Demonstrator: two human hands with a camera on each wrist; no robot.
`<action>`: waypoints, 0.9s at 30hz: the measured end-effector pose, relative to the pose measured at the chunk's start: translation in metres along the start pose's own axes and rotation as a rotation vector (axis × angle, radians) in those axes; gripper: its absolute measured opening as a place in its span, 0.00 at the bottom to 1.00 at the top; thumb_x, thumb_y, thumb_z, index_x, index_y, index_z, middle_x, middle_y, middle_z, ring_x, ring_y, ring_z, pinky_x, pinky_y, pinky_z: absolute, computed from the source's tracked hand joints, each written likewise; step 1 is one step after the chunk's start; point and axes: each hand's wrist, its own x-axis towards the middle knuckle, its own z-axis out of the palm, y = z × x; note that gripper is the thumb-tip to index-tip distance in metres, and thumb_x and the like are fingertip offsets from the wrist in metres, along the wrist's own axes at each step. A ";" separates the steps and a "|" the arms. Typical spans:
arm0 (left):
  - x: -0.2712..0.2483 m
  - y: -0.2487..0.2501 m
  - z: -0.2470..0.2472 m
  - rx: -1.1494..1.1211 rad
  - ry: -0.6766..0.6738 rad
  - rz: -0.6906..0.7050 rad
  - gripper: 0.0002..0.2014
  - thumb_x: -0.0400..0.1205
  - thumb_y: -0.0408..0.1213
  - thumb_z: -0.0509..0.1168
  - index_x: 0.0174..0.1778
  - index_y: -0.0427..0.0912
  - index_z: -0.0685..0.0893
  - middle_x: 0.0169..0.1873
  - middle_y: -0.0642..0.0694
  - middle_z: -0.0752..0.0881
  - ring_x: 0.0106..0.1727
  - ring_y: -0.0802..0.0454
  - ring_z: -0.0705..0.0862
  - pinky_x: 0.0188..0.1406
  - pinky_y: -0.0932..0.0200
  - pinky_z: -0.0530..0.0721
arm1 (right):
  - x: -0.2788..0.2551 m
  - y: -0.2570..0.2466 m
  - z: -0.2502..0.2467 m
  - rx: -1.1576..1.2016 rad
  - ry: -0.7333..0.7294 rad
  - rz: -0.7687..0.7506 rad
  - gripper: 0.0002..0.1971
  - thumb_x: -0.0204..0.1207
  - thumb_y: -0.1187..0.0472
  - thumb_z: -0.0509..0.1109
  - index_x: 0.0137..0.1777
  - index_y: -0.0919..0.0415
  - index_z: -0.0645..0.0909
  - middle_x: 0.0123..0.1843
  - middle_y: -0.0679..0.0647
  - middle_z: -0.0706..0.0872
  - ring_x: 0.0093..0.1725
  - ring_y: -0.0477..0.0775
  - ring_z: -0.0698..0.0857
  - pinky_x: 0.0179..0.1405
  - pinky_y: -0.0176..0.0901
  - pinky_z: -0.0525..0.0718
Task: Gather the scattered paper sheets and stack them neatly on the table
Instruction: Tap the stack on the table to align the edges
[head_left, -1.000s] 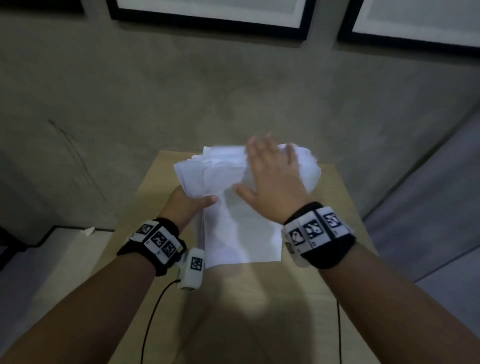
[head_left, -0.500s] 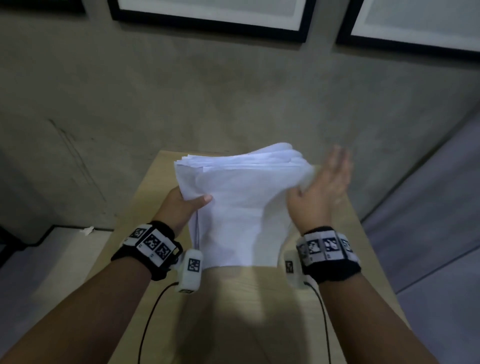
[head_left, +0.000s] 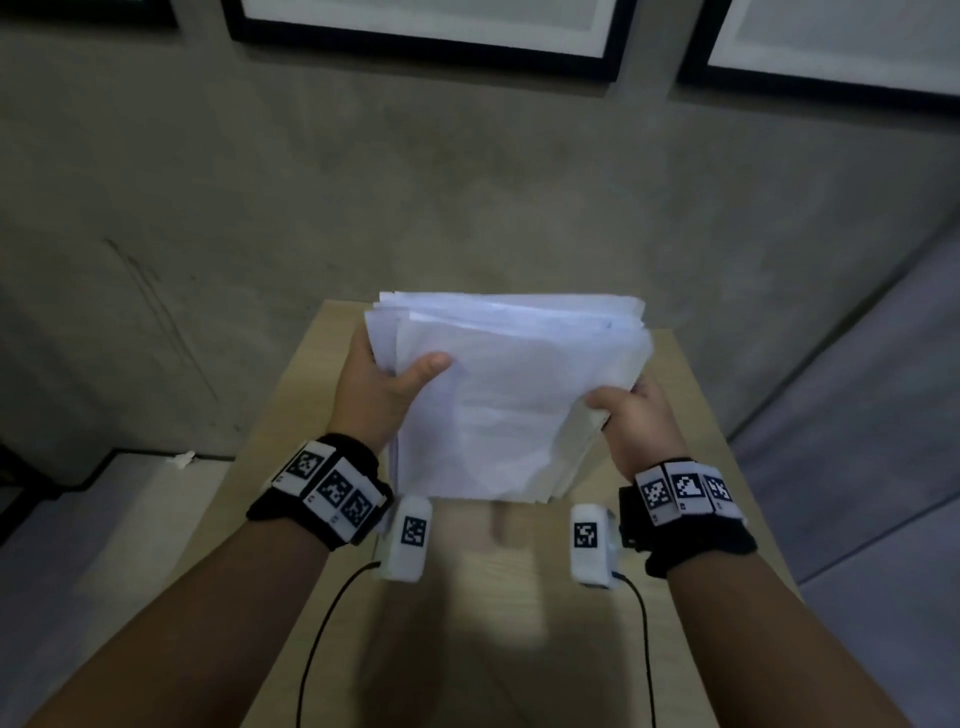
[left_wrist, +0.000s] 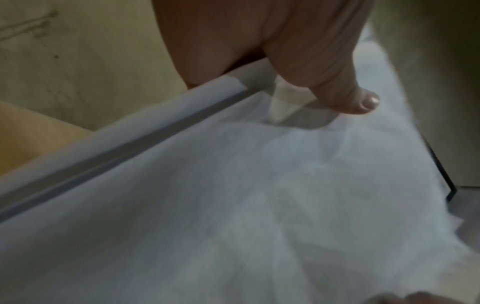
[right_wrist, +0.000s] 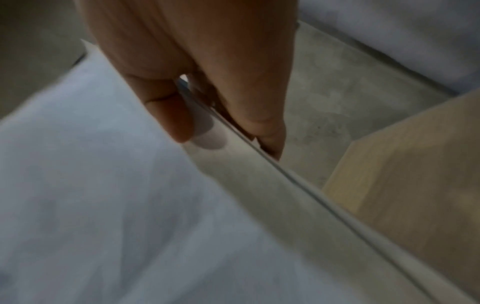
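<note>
A thick pile of white paper sheets (head_left: 509, 395) is held up above the light wooden table (head_left: 691, 415), tilted toward me, its far edges uneven. My left hand (head_left: 384, 384) grips its left edge, thumb on top and fingers underneath. My right hand (head_left: 634, 415) grips the right edge the same way. In the left wrist view the thumb (left_wrist: 324, 82) presses on the top sheet of the paper pile (left_wrist: 259, 195). The right wrist view shows the thumb (right_wrist: 166, 111) on top and fingers (right_wrist: 259, 115) under the edge of the paper pile (right_wrist: 116, 195).
The narrow table stands against a grey concrete wall (head_left: 467, 182) with black picture frames (head_left: 426, 36) hung above. Floor drops away on both sides of the table. A small white scrap (head_left: 183, 459) lies on the floor at left. Wrist cables (head_left: 332, 613) hang over the tabletop.
My right hand has come off the top of the pile, swung out to the right side and taken hold of the right edge. The pile has lifted and its sheets are more gathered.
</note>
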 end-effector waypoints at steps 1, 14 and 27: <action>0.000 -0.002 -0.001 0.012 0.041 -0.003 0.35 0.63 0.46 0.79 0.63 0.38 0.75 0.57 0.39 0.86 0.57 0.46 0.87 0.50 0.49 0.88 | -0.001 -0.001 0.003 0.055 -0.005 -0.012 0.19 0.69 0.73 0.69 0.59 0.60 0.79 0.52 0.58 0.86 0.56 0.66 0.86 0.51 0.51 0.84; 0.016 0.013 0.026 0.081 0.410 -0.008 0.23 0.81 0.49 0.59 0.69 0.45 0.68 0.42 0.58 0.73 0.43 0.60 0.77 0.33 0.81 0.70 | 0.006 -0.021 0.026 -0.045 0.108 -0.206 0.10 0.74 0.51 0.73 0.48 0.54 0.78 0.39 0.42 0.82 0.32 0.30 0.81 0.33 0.19 0.78; -0.012 -0.028 0.020 0.196 0.125 0.052 0.15 0.84 0.44 0.53 0.64 0.49 0.58 0.52 0.61 0.73 0.48 0.67 0.78 0.44 0.67 0.79 | -0.008 0.019 0.011 -0.250 0.154 0.118 0.11 0.70 0.76 0.58 0.41 0.62 0.78 0.33 0.54 0.78 0.31 0.55 0.74 0.26 0.39 0.68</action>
